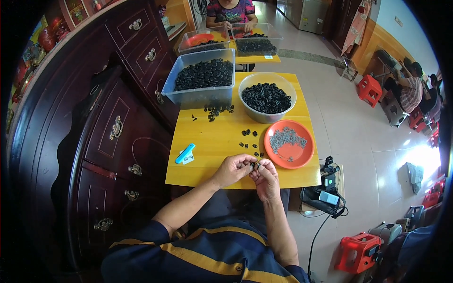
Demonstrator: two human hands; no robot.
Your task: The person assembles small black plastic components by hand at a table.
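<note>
1. I see both forearms come up from the lower edge and meet over the near edge of the yellow bench, wrists bent inward so the two hands touch.
2. My left hand is curled, knuckles up, its grip closed with the fingertips pinched on a small black part held between the two hands.
3. My right hand sits just beside it, thumb and forefinger also pinched shut on the same small black part; I cannot tell its exact shape, it is too small.
4. That part hangs just above the near edge of the bench, near its right half.
5. A few loose black pieces lie on the bench just beyond the hands.
6. An orange plate with small grey bits stands at the right edge, near the right hand.
7. A clear round bowl full of black pieces stands behind the plate, and a clear rectangular bin of black pieces stands at the far left corner.
8. A small blue tool lies toward the left edge, well apart from the hands.
</note>
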